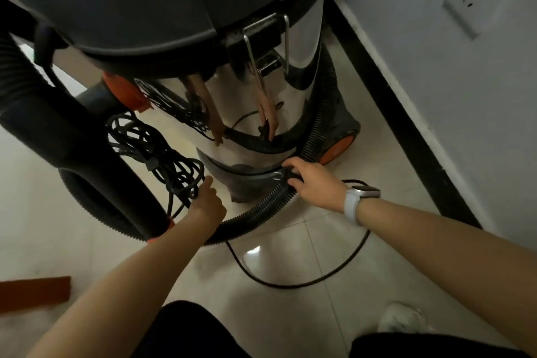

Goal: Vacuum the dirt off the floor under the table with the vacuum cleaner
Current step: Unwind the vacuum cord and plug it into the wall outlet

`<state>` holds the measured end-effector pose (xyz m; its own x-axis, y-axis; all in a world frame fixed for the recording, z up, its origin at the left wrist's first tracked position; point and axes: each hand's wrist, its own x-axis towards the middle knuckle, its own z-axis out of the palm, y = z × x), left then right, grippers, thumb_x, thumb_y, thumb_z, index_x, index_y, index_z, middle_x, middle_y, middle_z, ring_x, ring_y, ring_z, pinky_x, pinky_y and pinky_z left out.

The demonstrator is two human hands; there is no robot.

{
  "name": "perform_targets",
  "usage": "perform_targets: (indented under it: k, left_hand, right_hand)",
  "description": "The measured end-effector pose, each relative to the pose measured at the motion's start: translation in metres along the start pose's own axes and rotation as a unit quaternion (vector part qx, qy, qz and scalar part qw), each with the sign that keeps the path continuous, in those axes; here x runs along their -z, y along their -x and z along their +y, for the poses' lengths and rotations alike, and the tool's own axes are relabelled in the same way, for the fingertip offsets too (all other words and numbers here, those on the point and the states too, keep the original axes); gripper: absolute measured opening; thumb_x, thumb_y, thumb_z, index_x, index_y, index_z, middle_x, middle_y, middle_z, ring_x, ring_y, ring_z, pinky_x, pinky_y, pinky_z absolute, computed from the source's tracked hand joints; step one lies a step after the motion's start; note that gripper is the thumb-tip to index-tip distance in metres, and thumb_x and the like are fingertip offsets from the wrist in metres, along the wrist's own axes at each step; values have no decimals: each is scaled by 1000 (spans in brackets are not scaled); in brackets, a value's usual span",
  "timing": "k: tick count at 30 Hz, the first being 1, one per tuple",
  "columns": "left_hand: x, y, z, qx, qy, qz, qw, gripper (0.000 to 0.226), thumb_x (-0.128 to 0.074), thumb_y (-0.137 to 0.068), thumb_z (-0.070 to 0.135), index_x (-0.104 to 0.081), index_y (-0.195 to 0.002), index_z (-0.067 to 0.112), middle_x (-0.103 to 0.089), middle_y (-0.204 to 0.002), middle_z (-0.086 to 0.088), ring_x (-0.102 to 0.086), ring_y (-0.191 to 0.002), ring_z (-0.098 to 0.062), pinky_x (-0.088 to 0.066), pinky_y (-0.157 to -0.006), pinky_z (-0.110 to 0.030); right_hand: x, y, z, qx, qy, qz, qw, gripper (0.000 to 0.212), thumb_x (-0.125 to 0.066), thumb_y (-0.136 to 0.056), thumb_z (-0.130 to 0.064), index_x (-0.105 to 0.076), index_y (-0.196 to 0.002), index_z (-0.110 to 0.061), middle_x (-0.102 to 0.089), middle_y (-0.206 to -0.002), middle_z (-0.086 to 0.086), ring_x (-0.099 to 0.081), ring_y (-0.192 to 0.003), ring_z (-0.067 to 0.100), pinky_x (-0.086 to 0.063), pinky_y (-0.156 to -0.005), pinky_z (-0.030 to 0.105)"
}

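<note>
Dim, soft indoor light; glare on the floor tile (253,250) below my hands; wide-angle bending at the edges; lower frame blurred.

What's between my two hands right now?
In the head view, the vacuum's base and ribbed hose lie between the left hand and right hand.

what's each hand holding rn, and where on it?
Left hand grips the bundled power cord at its lower end. Right hand pinches the plug at the cord's free end, against the ribbed hose.
</note>
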<state>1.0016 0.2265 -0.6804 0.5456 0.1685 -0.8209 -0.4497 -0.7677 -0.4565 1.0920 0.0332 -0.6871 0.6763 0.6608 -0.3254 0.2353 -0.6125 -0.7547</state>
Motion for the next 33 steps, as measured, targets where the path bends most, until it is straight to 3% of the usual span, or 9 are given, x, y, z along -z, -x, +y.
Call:
perform_targets:
  k: [5,10,14,18,21,23,25,27,33]
  left_hand:
    - [4,8,-17,-10,184,211,960,30,-43,-97,33,-63,-117,21,-62,-119,-3,-45,-122,-21,-12,-112,-33]
    - [32,22,-27,-19,468,398,789,21,-47,-93,32,-63,-92,19,-53,-78,13,-54,-90,-16,-25,-102,-34]
    - [60,51,-23,-87,582,476,654,10,-50,-85,30,-55,-78,25,-49,-63,16,-48,-62,-1,-35,-63,-21]
    - [71,70,-17,-94,636,484,593,15,-55,-92,19,-54,-80,27,-51,-68,14,-49,-66,0,-38,-64,-25]
    - [67,79,-20,-76,675,467,566,22,-55,-94,12,-54,-80,30,-52,-70,9,-47,-67,-3,-38,-67,-26]
    - [64,84,-20,-77,689,460,555,25,-55,-94,12,-54,-79,32,-52,-70,8,-48,-68,-4,-38,-67,-24]
    - [65,89,-18,-83,689,461,553,26,-56,-93,11,-55,-78,32,-53,-70,8,-49,-68,-4,-38,-66,-22]
    - [71,96,-18,-87,689,471,544,25,-58,-92,11,-57,-76,30,-54,-69,6,-50,-68,-5,-38,-65,-18]
    - [94,119,-20,-82,612,435,655,15,-54,-92,36,-51,-78,34,-55,-69,7,-53,-61,-5,-43,-58,-26]
  right_hand:
    - [7,3,9,-7,-25,34,999,38,-49,-96,-11,-45,-134,-12,-59,-124,10,-57,-113,24,-47,-94,31]
    - [10,9,22,-6,3,22,1000,47,-54,-94,-13,-41,-139,-11,-52,-132,12,-46,-125,26,-39,-105,33]
    - [9,5,13,50,54,3,997,62,-58,-89,-33,-33,-145,-24,-39,-143,7,-34,-133,25,-29,-111,41]
    - [9,5,-1,83,-47,46,994,18,-56,-93,-22,-59,-109,-14,-62,-109,6,-59,-105,22,-47,-94,37]
    - [30,11,0,34,-92,174,980,14,-61,-90,-27,-51,-96,-20,-58,-85,-7,-59,-82,15,-52,-78,37]
    - [47,13,-3,32,-89,224,970,31,-66,-86,-29,-50,-110,-19,-56,-97,-8,-57,-85,14,-52,-77,35]
    - [54,15,-15,86,-53,188,977,47,-65,-87,-25,-46,-129,-16,-50,-118,-2,-51,-103,11,-47,-88,29]
    - [53,15,-26,154,2,151,977,31,-58,-92,-18,-55,-121,-10,-53,-113,2,-49,-105,13,-43,-92,29]
    - [110,40,-48,204,119,191,953,21,-51,-95,-10,-67,-107,-8,-65,-96,8,-60,-89,17,-44,-80,25]
